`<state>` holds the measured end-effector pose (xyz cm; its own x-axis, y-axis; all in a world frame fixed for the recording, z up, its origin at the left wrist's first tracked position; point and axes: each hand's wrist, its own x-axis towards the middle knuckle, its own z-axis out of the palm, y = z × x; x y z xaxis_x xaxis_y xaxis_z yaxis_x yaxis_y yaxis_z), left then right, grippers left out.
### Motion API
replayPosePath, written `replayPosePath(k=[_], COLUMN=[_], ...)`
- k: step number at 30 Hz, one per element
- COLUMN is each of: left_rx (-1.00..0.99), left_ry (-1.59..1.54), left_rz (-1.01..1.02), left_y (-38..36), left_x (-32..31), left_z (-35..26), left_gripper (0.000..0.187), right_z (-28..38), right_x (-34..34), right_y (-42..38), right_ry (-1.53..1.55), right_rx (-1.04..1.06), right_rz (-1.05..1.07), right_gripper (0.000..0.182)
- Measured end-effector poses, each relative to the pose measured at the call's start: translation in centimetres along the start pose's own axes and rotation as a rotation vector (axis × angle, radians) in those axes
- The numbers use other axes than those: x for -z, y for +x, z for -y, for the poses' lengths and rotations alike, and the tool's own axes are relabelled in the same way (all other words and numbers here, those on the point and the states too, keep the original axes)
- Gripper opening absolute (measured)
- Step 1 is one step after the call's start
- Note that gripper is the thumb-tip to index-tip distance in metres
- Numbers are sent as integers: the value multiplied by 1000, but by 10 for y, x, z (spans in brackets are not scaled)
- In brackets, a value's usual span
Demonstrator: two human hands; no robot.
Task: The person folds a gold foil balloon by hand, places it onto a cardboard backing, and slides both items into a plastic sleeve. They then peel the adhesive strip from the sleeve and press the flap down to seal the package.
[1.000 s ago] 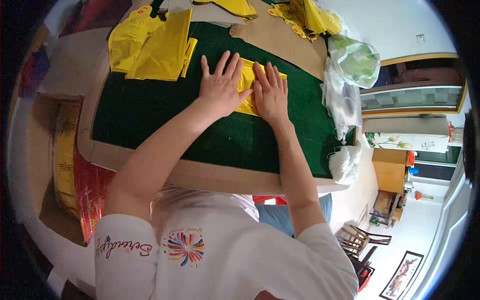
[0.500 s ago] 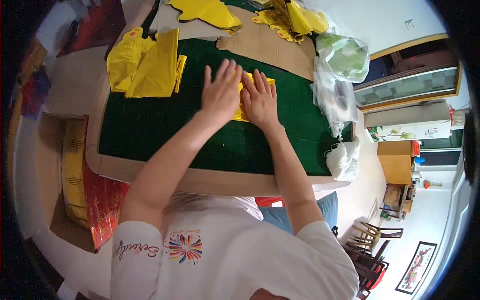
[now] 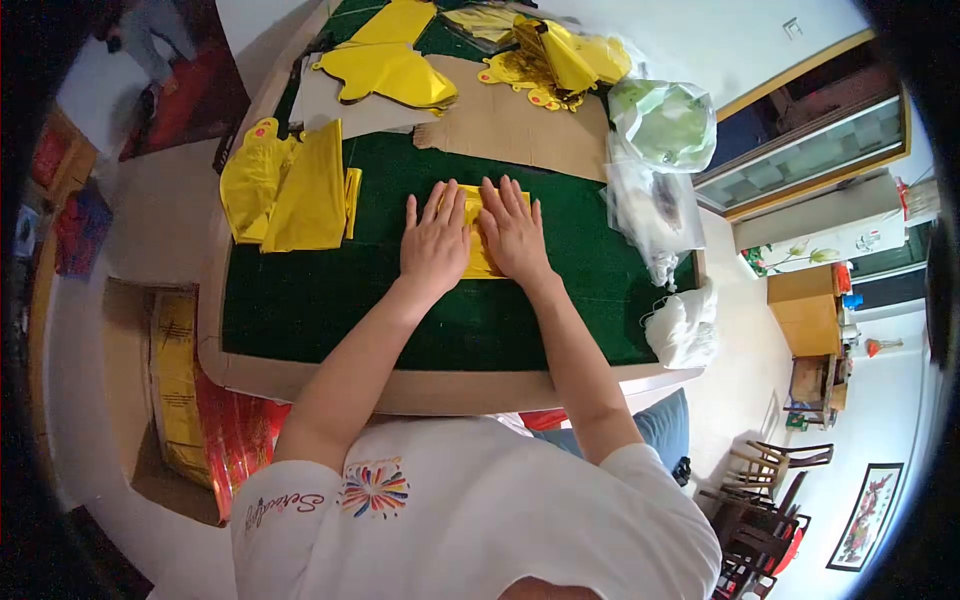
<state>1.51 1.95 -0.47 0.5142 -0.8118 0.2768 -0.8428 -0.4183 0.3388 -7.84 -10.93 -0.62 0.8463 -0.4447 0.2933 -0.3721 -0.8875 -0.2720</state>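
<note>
My left hand (image 3: 436,246) lies flat with fingers stretched, over the left part of a folded shiny yellow foil piece (image 3: 484,264). On its right part rests my right hand (image 3: 514,234), also flat, the fingers a little apart. Much of the foil is hidden under both hands; a strip between them and its lower edge show. To the left are folded yellow foil pieces (image 3: 305,200), one with a small red and pink round detail. All of this lies on a dark green mat (image 3: 400,335).
Brown cardboard (image 3: 520,135) and more yellow foil shapes (image 3: 385,78) lie at the far side. On the right are a clear plastic bag (image 3: 655,205), a bag with green inside (image 3: 660,125) and a white string bundle (image 3: 683,328). An open carton (image 3: 150,400) stands lower left.
My left hand, raised and blurred before, has come down flat on the yellow foil. My right hand stays on it. The view has shifted, so the table appears lower.
</note>
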Motion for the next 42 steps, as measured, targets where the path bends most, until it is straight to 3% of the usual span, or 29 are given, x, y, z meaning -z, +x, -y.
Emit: replayPosePath(k=[4,5,16,26,42], left_rx=[-2,-3,14,11,30], left_ry=[9,9,-33,3,-5], left_rz=[-2,1,72,50,66], left_y=[0,-1,1,1,2], left_x=[0,0,2,-1,3], left_z=[0,0,0,2,-1], left_gripper=[53,53,55,56,76], right_z=[-18,-27,-68,-69,-69], right_x=[17,9,24,25,24], right_y=[-3,0,-11,-13,-13], right_ry=[-341,-211,-265,-238,-226], right_rx=[19,-119,-221,-234,-236], right_rz=[69,61,73,46,49], right_gripper=[51,52,50,48,47])
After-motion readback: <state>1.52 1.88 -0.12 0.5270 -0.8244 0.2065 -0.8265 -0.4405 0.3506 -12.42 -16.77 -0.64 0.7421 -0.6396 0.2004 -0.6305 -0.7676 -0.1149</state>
